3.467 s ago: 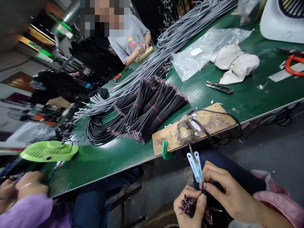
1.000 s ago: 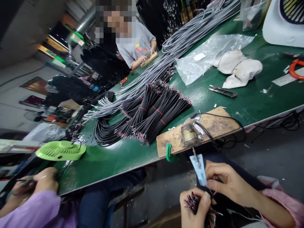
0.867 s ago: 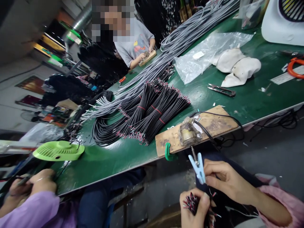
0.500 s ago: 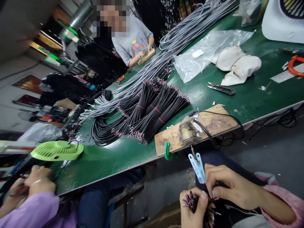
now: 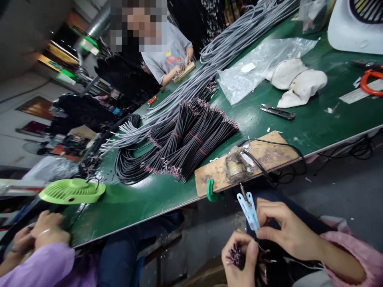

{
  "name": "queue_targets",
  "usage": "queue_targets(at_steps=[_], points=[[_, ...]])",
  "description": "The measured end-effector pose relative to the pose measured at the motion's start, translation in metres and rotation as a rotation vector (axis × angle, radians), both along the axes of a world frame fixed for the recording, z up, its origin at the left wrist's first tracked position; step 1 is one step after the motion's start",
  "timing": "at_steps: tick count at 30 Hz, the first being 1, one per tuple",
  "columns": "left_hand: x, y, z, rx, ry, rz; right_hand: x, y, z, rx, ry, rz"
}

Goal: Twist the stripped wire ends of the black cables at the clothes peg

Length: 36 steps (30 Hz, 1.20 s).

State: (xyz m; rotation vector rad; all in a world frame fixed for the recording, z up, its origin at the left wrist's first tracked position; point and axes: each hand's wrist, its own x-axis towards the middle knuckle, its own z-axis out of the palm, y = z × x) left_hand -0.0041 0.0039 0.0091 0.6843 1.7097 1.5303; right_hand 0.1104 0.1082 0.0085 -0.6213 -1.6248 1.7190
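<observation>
Green matting covers the long workshop bench (image 5: 143,199) ahead of me, and the room beyond it is dim, cluttered and blurred. I sit below the bench edge with both hands over my lap.

My left hand (image 5: 239,261) is curled shut around a bundle of thin black wires with red and white stripped tips (image 5: 232,257). My right hand (image 5: 287,231) pinches a pale blue plastic clothespin (image 5: 248,207) between thumb and fingers, with the peg pointing up toward the bench edge. Half a second ago my right fingertips were down among the wire tips; now they have lifted slightly, and my left thumb has closed further over the bundle. A fine wire seems to trail between the hands, so I judge one strand is being drawn out of the bunch.

Just above the clothespin, a worn wooden board (image 5: 263,153) lies on the bench, held by a green clamp (image 5: 209,190). A grimy metal lump (image 5: 235,167) sits on it, with a black cord running off.

Further back lie bundled black cables tied with red bands (image 5: 191,139), long grey cables (image 5: 221,52), small metal snips (image 5: 278,112), a clear plastic bag (image 5: 257,63) and white cloth gloves (image 5: 296,81).

At lower left, a co-worker's hands in lilac sleeves (image 5: 42,235) work beside a lime green fan (image 5: 72,190). Another person in a grey shirt (image 5: 167,52) sits at the far end.
</observation>
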Motion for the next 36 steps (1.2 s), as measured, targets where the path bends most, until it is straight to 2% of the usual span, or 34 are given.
queue_targets(at_steps=[4, 8, 15, 21, 25, 29, 32, 36], points=[[0.002, -0.002, -0.008, 0.01, -0.203, 0.049, -0.002, -0.013, -0.007, -0.155, 0.074, -0.039], [0.006, -0.007, -0.018, 0.076, -0.391, 0.069, 0.001, -0.02, -0.009, -0.09, 0.077, -0.01], [-0.001, -0.012, -0.021, 0.017, -0.204, 0.055, 0.004, -0.011, -0.006, 0.081, 0.072, -0.024], [-0.001, -0.004, 0.0, -0.079, 0.011, 0.048, 0.008, -0.01, -0.004, 0.227, 0.044, -0.027], [0.0, 0.001, 0.01, -0.077, 0.145, 0.043, 0.011, -0.009, -0.001, 0.294, -0.054, -0.005], [-0.002, 0.002, 0.009, 0.009, 0.145, -0.038, 0.009, -0.011, -0.001, 0.226, -0.096, -0.033], [-0.004, -0.001, 0.003, -0.02, 0.06, -0.064, 0.008, -0.013, -0.004, 0.188, -0.055, -0.043], [-0.004, -0.007, -0.007, -0.061, -0.05, -0.035, 0.008, -0.012, -0.004, 0.188, -0.004, -0.015]])
